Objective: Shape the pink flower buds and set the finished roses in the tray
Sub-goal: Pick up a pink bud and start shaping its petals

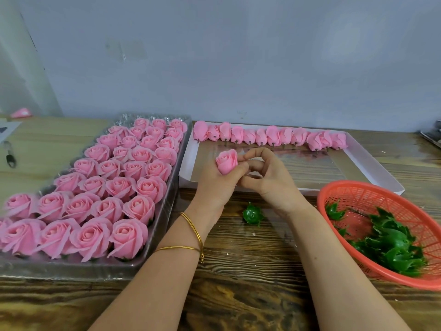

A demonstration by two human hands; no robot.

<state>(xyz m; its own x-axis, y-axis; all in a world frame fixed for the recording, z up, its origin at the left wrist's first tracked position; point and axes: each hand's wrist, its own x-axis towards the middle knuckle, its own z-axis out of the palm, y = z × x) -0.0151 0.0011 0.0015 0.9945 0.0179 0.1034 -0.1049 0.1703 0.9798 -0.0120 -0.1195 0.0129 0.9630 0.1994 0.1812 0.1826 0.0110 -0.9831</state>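
1. The left hand [218, 187], with two thin gold bangles [194, 231] on its wrist, grips a small pink flower bud [226, 161] from below. Its fingers are curled round the lower part, and the tip of the bud points up.
2. The right hand [268, 180] is just beside it with bent fingers. Its thumb and first finger pinch the right edge of the same bud, at the outer petal.
3. Both hands are in the air over the near edge of a shallow white cardboard box [372, 164], which lies on the dark wooden counter [238, 271].
4. Along the far wall of this box lies a row of closed pink buds [269, 137], side by side and touching, with their short stems toward the person.
5. Just beside the box, on its left, stands a long clear plastic tray [71, 271]. Finished pink roses [119, 185] fill it in close rows, open side up, and a few bare cells show at the far end.
6. One green plastic calyx [253, 215] lies on the counter between the two wrists.
7. On the right, an orange-red plastic mesh basket [381, 199] holds a heap of green calyx pieces [393, 249]. Its rim is at the near right corner of the box; I cannot tell if they touch.
8. Far to the left, a dark pen [9, 156] lies on a lighter wooden surface.
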